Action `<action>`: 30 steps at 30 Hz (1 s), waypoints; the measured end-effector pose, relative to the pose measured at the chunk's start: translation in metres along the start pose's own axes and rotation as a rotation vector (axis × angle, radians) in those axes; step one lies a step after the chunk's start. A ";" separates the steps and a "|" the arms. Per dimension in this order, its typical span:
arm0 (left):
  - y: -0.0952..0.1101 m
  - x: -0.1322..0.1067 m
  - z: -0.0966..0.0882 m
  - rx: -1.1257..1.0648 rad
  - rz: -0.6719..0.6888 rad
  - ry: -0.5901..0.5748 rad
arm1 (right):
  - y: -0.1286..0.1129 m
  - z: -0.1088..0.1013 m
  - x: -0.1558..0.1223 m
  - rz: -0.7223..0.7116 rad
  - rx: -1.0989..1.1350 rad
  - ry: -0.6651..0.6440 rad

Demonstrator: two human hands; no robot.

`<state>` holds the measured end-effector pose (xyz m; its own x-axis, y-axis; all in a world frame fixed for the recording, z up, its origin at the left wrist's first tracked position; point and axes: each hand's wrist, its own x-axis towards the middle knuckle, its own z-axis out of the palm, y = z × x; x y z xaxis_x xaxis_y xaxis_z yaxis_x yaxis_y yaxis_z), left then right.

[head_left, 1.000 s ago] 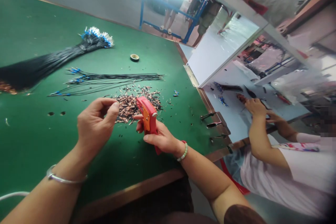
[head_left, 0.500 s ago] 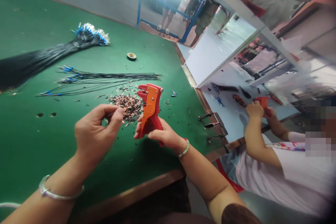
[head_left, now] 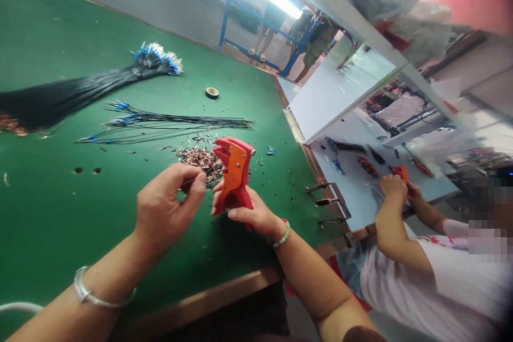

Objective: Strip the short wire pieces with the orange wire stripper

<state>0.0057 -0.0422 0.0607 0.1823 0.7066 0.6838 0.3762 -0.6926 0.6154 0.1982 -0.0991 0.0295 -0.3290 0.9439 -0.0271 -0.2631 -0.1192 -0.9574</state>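
Observation:
My right hand (head_left: 256, 212) is wrapped round the handles of a red and orange wire stripper (head_left: 235, 171), its jaws pointing up and left. To its left, my left hand (head_left: 170, 203) is closed in a pinch with thumb and forefinger together. Whatever sits between those fingertips is too small to make out. Just behind both hands lies a pile of copper and black wire scraps (head_left: 198, 159). Beyond the pile, several thin black wires with blue terminals (head_left: 132, 117) lie spread on the green table (head_left: 168, 288).
A thick bundle of black wires (head_left: 92, 88) lies at the back left. Behind the loose wires is a roll of tape (head_left: 212, 93). A metal clamp (head_left: 331, 203) is at the table's right edge. At right, a co-worker (head_left: 395, 187) handles a similar tool at a white table (head_left: 364, 192).
The view has shifted, so the table's contents appear slightly farther right and lower. My left hand has come a little closer to the wire stripper, which stays in my right hand.

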 end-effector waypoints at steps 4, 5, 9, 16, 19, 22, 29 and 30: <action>-0.005 -0.003 0.003 0.036 0.060 -0.032 | -0.003 -0.001 -0.001 -0.027 -0.001 0.005; -0.006 -0.004 0.004 0.036 0.072 -0.042 | -0.003 -0.001 -0.001 -0.029 -0.005 0.002; -0.009 -0.007 0.007 0.034 0.117 -0.057 | -0.001 -0.002 -0.001 -0.005 -0.025 -0.013; -0.008 -0.007 0.011 -0.031 0.127 -0.098 | -0.001 0.000 0.001 0.003 -0.092 -0.032; -0.005 -0.007 0.010 -0.079 0.084 -0.143 | -0.003 0.002 0.001 0.017 -0.137 -0.002; -0.002 -0.007 0.009 -0.122 0.065 -0.152 | -0.006 0.004 0.001 0.019 -0.193 0.015; 0.003 -0.008 0.006 -0.185 0.022 -0.142 | 0.000 0.006 -0.003 -0.040 -0.214 0.049; 0.004 -0.008 0.006 -0.199 -0.005 -0.153 | 0.002 0.006 -0.004 -0.045 -0.218 0.062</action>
<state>0.0110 -0.0499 0.0550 0.3218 0.7136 0.6223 0.1940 -0.6930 0.6943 0.1934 -0.1046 0.0292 -0.2638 0.9646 0.0058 -0.0714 -0.0135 -0.9974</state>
